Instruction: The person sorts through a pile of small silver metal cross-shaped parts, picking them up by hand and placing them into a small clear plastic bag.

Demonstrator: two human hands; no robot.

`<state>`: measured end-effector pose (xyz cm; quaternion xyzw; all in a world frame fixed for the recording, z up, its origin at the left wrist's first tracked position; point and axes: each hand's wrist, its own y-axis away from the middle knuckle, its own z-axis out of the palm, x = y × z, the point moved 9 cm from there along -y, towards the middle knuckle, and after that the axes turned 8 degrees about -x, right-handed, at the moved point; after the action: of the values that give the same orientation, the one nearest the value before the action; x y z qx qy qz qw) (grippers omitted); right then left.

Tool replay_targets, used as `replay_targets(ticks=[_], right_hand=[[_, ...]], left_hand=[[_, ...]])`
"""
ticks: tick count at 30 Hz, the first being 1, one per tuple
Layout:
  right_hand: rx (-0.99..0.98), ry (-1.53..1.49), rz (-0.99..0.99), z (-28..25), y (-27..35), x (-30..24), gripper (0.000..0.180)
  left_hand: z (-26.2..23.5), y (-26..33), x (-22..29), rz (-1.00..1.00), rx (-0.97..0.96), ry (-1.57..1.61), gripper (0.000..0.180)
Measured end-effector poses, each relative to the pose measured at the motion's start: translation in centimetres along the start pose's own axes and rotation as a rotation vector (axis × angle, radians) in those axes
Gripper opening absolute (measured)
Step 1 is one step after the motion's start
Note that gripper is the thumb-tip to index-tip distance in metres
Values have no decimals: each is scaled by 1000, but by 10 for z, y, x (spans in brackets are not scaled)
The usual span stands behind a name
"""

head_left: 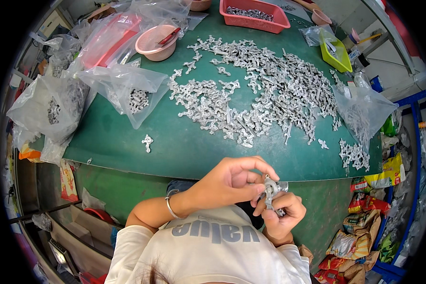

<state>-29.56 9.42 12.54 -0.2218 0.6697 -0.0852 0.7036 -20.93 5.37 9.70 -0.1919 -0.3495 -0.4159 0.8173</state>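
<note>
A small silvery metal fitting (271,189) sits just below the near edge of the green tabletop (175,142), pinched between both hands. The right hand (281,215) is curled around its lower part, and the left hand (232,182), with a bangle (169,208) on its wrist, closes thumb and fingertips on its top. Beyond that edge a broad heap of like metal pieces (265,90) spreads over the tabletop, one stray piece (147,142) lying apart to the left, near a clear plastic bag (128,92). A pink tray (253,14) stands at the far side.
</note>
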Motion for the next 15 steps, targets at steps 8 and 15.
replay_targets(ticks=[8,15], right_hand=[[-47,141,-51,1,-2,-7,19],[-16,107,-147,-4,-5,-15,20]], left_hand=[[2,4,13,127,2,-263,29],[2,5,14,176,20,-323,31]])
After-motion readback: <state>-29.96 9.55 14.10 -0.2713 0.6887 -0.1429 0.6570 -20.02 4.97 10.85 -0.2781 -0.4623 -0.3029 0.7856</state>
